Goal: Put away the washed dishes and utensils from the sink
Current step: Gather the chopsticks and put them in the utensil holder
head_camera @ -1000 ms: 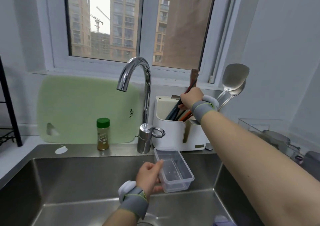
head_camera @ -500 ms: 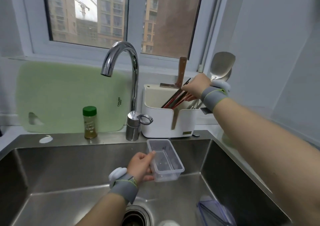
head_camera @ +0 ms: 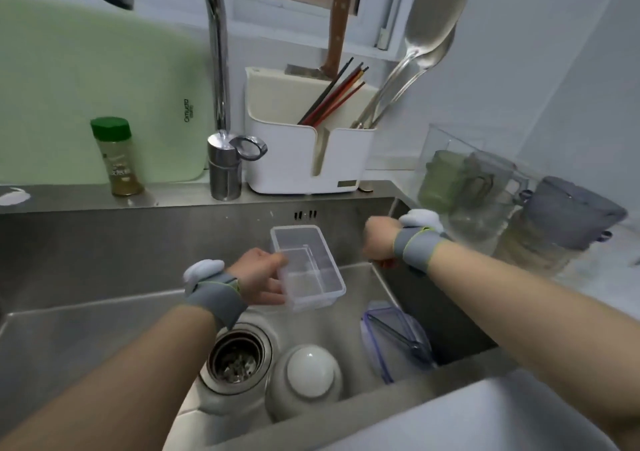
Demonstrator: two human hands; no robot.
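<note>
Two hands are over the steel sink (head_camera: 138, 242). The left hand (head_camera: 258, 275) is clamped on a clear plastic container (head_camera: 311, 263), thumb at the rim and fingers curled along its left wall. The container is open side up above the sink floor, towards the back right of the basin. The right hand (head_camera: 379, 241) is near the sink's right wall, just right of the container and not touching it. Only its back shows, so I cannot tell whether its fingers are apart or closed on anything. A small red-orange bit shows under the wrist, too little to identify. On the sink floor a white bowl (head_camera: 306, 374) lies upside down just right of the drain (head_camera: 239, 353). A clear lid (head_camera: 394, 339) with a blue rim leans by the right wall with a dark clear utensil on it. On the bench (head_camera: 173, 196) behind the sink stand a green-capped jar (head_camera: 116, 156), the tap (head_camera: 216, 52) and a white holder (head_camera: 308, 159). The holder has chopsticks (head_camera: 332, 94), a wooden-handled knife (head_camera: 336, 31) and steel ladles (head_camera: 426, 35). A green board (head_camera: 86, 87) leans on the wall behind the jar. To the right is a clear box (head_camera: 467, 191) of glassware.
</note>
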